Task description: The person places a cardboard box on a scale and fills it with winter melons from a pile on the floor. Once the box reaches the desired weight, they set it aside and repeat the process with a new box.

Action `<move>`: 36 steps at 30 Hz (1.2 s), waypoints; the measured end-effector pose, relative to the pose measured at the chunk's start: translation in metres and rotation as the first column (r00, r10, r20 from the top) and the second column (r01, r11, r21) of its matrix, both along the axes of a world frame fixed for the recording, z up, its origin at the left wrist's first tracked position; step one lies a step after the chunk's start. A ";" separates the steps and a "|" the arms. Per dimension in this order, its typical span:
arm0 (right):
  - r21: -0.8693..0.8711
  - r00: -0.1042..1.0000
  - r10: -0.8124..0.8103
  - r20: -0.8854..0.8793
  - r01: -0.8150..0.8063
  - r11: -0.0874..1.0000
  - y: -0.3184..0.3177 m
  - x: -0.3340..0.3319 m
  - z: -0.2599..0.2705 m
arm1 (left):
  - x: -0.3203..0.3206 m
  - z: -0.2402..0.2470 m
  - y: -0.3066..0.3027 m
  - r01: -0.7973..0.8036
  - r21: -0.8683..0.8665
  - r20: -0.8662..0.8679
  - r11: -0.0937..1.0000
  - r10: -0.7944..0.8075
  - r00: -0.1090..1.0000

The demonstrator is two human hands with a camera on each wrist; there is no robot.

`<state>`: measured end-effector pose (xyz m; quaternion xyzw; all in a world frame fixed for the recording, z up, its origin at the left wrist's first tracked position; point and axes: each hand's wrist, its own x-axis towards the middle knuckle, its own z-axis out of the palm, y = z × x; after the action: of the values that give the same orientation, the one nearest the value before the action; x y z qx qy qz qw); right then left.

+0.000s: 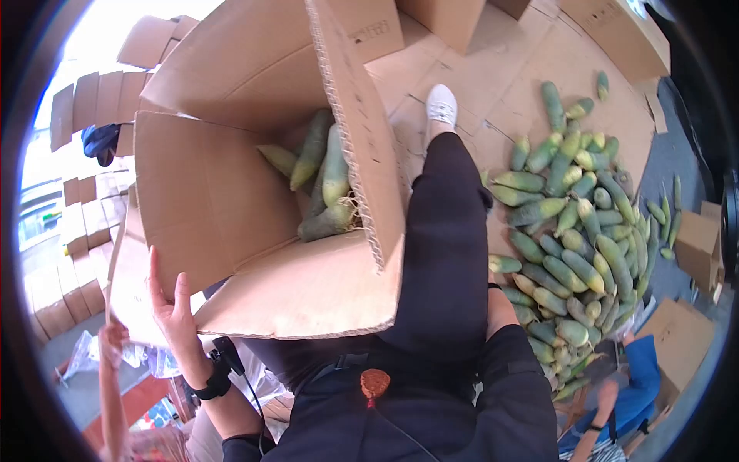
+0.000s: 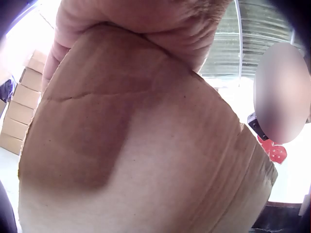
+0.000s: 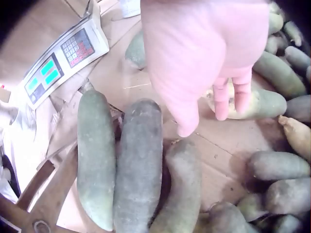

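Note:
My left hand (image 1: 175, 319) is at the near left corner of a large open cardboard box (image 1: 200, 177), index finger and thumb straight and spread. In the left wrist view its palm lies against the edge of a cardboard flap (image 2: 160, 145), which hides most of the fingers. Several green radishes (image 1: 312, 150) lie inside the box. My right hand (image 3: 209, 53) reaches down over more radishes, fingers pointing downward and thumb apart. Its fingertips overlap a pale-ended green radish (image 3: 267, 103). Three larger radishes lie side by side nearby, one being a dark radish (image 3: 138, 165). The head view hides this hand behind my leg.
A big heap of green radishes (image 1: 573, 262) covers the cardboard-lined floor on the right. A digital scale (image 3: 73, 56) stands beyond the radishes. Stacked cartons (image 1: 58, 296) are at left, another person's arm (image 1: 114, 385) close by. Someone in a blue sleeve (image 1: 643, 381) is at lower right.

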<state>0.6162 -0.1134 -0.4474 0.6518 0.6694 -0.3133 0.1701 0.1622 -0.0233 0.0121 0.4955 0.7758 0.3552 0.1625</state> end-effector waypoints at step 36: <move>0.306 0.085 0.304 -0.949 0.481 0.821 0.196 -0.129 0.568 | -0.013 0.007 -0.008 0.107 0.095 -0.219 0.990 -0.084 0.972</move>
<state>0.4874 0.0823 0.1210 0.3233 0.6159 -0.4666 -0.5463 0.1496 -0.0312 0.0187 0.5757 0.7441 0.3321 0.0681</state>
